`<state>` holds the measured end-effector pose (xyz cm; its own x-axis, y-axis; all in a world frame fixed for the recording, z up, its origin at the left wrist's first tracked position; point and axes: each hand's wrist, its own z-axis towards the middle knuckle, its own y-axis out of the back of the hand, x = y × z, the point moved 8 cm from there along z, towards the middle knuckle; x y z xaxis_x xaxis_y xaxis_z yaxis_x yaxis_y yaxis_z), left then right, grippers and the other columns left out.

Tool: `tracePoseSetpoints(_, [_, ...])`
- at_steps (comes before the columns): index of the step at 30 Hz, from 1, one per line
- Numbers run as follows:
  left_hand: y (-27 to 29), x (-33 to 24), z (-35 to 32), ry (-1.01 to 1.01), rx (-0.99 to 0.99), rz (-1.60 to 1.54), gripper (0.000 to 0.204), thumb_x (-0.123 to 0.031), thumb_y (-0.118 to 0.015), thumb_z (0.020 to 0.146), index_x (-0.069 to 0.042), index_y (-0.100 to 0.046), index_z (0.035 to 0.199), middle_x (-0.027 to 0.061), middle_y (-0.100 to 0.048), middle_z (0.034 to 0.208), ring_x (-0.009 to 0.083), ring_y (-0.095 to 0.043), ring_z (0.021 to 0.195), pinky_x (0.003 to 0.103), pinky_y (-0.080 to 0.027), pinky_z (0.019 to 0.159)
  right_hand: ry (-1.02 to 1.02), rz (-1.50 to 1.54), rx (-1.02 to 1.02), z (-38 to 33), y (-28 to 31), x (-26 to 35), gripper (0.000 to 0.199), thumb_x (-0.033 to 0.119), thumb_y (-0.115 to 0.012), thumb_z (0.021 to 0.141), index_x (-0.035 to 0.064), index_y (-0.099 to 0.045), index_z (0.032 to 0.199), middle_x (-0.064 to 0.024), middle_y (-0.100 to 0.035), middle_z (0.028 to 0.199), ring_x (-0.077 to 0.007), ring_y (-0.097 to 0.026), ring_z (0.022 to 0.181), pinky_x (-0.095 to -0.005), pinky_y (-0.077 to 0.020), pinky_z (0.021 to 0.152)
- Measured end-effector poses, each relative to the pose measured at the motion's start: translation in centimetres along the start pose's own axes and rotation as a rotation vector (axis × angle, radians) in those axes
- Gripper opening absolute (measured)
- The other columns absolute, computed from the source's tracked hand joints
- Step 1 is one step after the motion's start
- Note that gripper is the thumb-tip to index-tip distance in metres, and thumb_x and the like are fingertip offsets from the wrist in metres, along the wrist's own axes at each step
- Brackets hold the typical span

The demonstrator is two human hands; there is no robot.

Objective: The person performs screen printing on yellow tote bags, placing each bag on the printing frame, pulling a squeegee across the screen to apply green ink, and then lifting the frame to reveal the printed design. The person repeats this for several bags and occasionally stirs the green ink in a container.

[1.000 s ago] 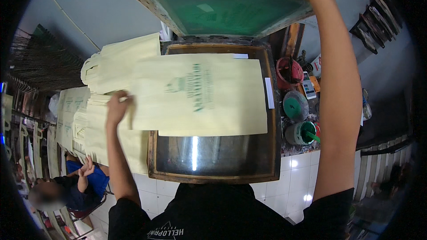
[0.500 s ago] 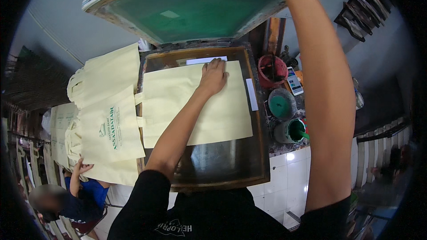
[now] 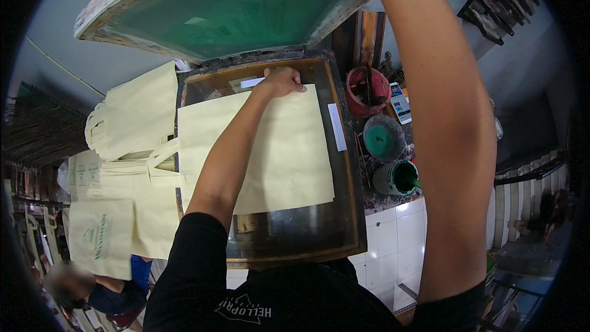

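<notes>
**Seating the blank bag on the print bed**

My left hand [image 3: 281, 82] presses, fingers curled, on the top edge of the cream bag [image 3: 270, 147] lying flat on the bed [image 3: 344, 221]. My right arm [image 3: 442, 147] holds the screen frame [image 3: 221, 6] raised; its grip is out of view. I square the edge and smooth wrinkles.

A dark wood-framed tabletop [image 3: 344, 209] carries a blank cream tote bag [image 3: 289, 154] laid flat. More cream bags [image 3: 132, 117] lie stacked just left; ink pots [image 3: 384, 138] stand along its right edge.
</notes>
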<state>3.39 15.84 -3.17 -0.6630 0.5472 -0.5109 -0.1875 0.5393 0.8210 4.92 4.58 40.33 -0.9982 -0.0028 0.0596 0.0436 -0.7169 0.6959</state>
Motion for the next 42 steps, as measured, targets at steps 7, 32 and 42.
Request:
tracePoseSetpoints(7, [0.0, -2.9, -3.0, -0.127, -0.325, 0.167, 0.031, -0.038, -0.068, 0.092, -0.016, -0.068, 0.114, 0.013, -0.069, 0.107, 0.0316, -0.06, 0.109, 0.052, -0.033, 0.096, 0.075, 0.066, -0.015, -0.4, 0.3, 0.0, 0.037, 0.035, -0.071, 0.089, -0.0011, -0.077, 0.095, -0.0228, -0.074, 0.098, -0.0376, -0.071, 0.092, -0.0448, -0.0538, 0.083])
tracePoseSetpoints(32, [-6.7, -5.4, -6.3, 0.161, -0.113, 0.15, 0.098, -0.08, -0.055, 0.082, -0.03, -0.025, 0.161, 0.0274, 0.001, 0.166, 0.051, 0.01, 0.151, 0.076, 0.002, 0.113, 0.051, 0.026, 0.001, -0.3, 0.2, 0.2, 0.039, 0.037, -0.071, 0.09, -0.0018, -0.077, 0.093, -0.0223, -0.074, 0.094, -0.0354, -0.072, 0.087, -0.0433, -0.0547, 0.079])
tracePoseSetpoints(42, [-6.6, -5.5, -5.1, 0.234, -0.009, 0.175, 0.105, -0.081, -0.059, 0.078, -0.032, -0.018, 0.162, 0.0264, 0.004, 0.167, 0.0513, 0.011, 0.151, 0.076, 0.002, 0.113, 0.071, 0.137, 0.02, -1.9, 1.4, 0.6, 0.036, 0.035, -0.072, 0.089, -0.0008, -0.077, 0.094, -0.0216, -0.075, 0.095, -0.0348, -0.072, 0.09, -0.0435, -0.0542, 0.081])
